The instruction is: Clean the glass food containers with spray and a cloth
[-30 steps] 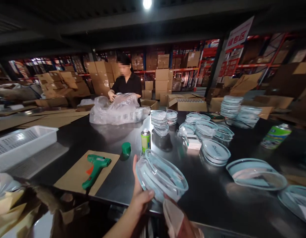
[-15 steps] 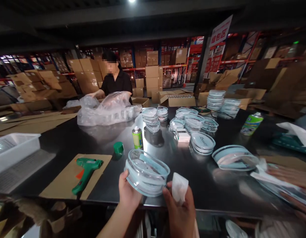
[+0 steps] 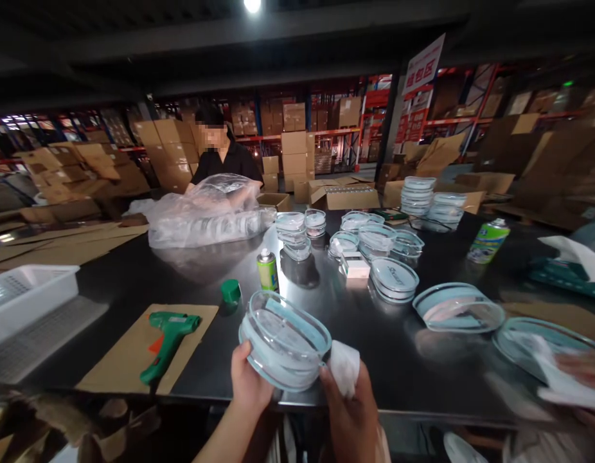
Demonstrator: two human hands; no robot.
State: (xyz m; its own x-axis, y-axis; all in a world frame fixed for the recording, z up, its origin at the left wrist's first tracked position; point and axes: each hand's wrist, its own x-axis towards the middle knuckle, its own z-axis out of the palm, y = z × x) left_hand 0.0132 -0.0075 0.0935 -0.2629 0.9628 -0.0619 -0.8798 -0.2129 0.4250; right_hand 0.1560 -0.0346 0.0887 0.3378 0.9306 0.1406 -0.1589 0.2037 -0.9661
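My left hand (image 3: 247,386) grips an oval glass dish with a pale blue rim (image 3: 284,339), held tilted above the near edge of the dark table (image 3: 191,276). My right hand (image 3: 348,411) is closed on a crumpled white cloth (image 3: 344,366), which touches the dish's right side. Both hands are low in the centre of the head view.
A green glue gun (image 3: 168,334) lies on cardboard (image 3: 119,360) at left, near a green cap (image 3: 230,290) and a spray can (image 3: 267,269). Several glass dishes and lids (image 3: 392,278) cover the middle and right. A white basket (image 3: 22,299) stands far left. A person (image 3: 220,157) handles a plastic bag (image 3: 205,215) opposite. Another person's hand (image 3: 584,373) is at right.
The dish has stayed in my left hand and come closer to me. My right hand with the cloth rose from below to the dish's right edge. The view swung to the right.
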